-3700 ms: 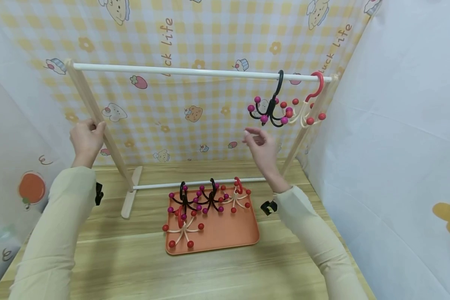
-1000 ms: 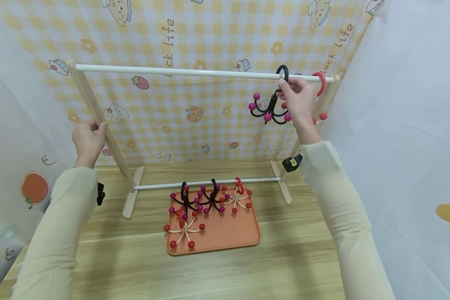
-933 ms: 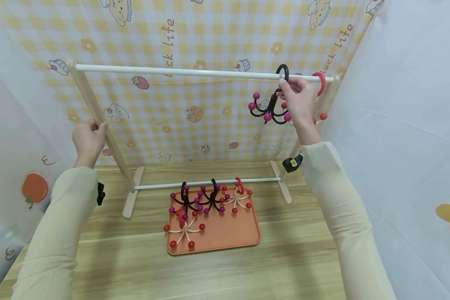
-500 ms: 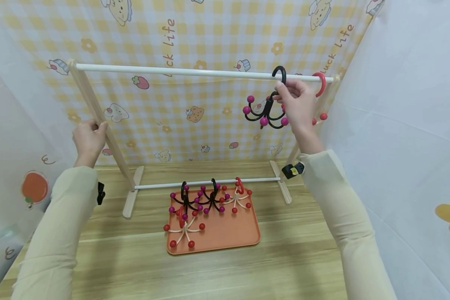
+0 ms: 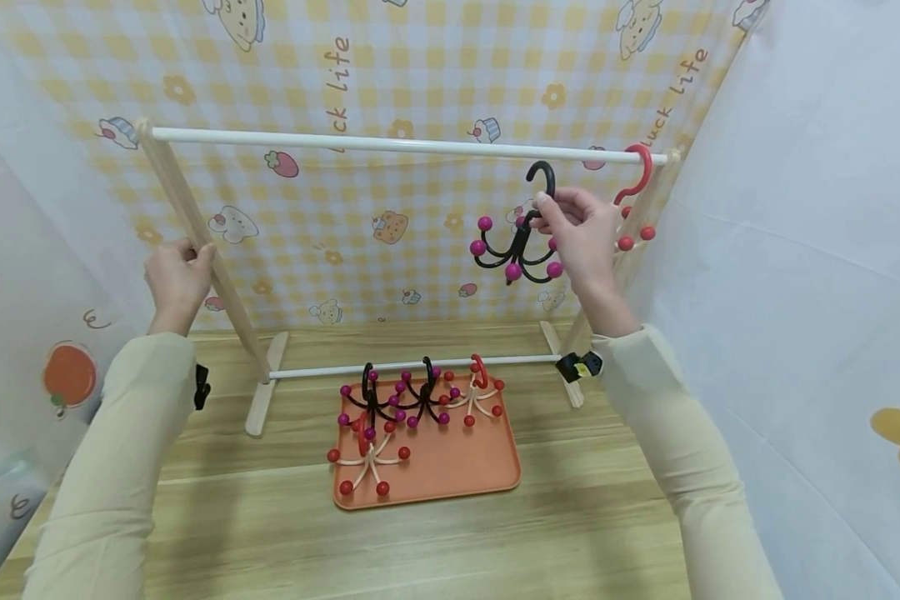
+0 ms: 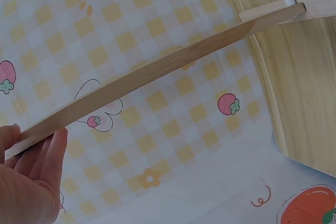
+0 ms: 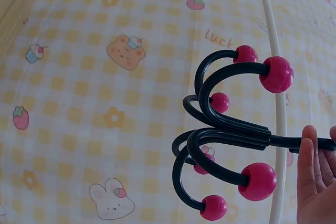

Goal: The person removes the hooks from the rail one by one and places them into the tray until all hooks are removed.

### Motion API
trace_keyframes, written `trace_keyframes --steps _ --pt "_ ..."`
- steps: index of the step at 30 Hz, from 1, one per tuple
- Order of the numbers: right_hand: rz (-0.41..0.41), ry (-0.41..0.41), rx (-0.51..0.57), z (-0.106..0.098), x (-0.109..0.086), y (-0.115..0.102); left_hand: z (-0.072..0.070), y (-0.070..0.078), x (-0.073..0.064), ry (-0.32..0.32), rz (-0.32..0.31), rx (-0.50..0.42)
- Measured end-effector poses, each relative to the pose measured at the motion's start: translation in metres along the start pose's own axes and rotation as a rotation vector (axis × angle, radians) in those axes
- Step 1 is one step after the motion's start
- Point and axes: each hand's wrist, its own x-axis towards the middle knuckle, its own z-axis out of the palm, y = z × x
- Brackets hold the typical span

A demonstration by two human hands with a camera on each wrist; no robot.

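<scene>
My right hand (image 5: 587, 242) pinches the neck of a black hook hanger (image 5: 520, 242) with magenta balls on its curved arms. Its hook stands a little below the white top rail (image 5: 390, 144), apart from it. In the right wrist view the hanger (image 7: 241, 136) lies sideways across the picture, fingers at its neck. My left hand (image 5: 178, 283) grips the left wooden post (image 5: 210, 262) of the rack; the left wrist view shows thumb and fingers around the post (image 6: 147, 74). A red-hooked hanger (image 5: 642, 171) hangs at the rail's right end, partly behind my right hand.
An orange tray (image 5: 457, 467) on the wooden table (image 5: 420, 550) holds two black hangers (image 5: 423, 398) and two cream ones with red hooks (image 5: 370, 457). A lower white bar (image 5: 315, 372) joins the rack's feet behind it. A checked cloth (image 5: 435, 75) hangs at the back.
My right hand rose to the black hanger on the rail, took hold of its neck, lifted it off and brought it down and left. My left hand stayed on the post.
</scene>
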Motion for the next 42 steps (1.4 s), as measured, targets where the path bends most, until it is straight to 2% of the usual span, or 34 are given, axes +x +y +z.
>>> trace_keyframes --steps 6,15,19,27,37,42 --pt "0.043 -0.029 0.022 0.002 -0.007 0.007 0.000 0.000 0.001 0.017 0.002 0.006" --pt "0.074 -0.073 0.014 0.001 -0.010 0.036 0.000 -0.001 0.002 0.002 -0.005 0.006" --pt "0.080 -0.097 -0.009 0.001 -0.017 0.041 0.000 0.000 0.001 -0.001 -0.002 0.001" --pt "0.054 -0.133 0.013 0.005 -0.031 0.049 -0.001 0.000 0.000 0.007 0.001 0.001" --pt "0.097 -0.190 0.062 0.012 -0.051 0.063 0.000 -0.001 0.001 -0.002 0.001 0.009" --pt "0.118 -0.215 0.047 0.013 -0.059 0.071 0.000 -0.001 0.002 -0.003 -0.003 0.004"
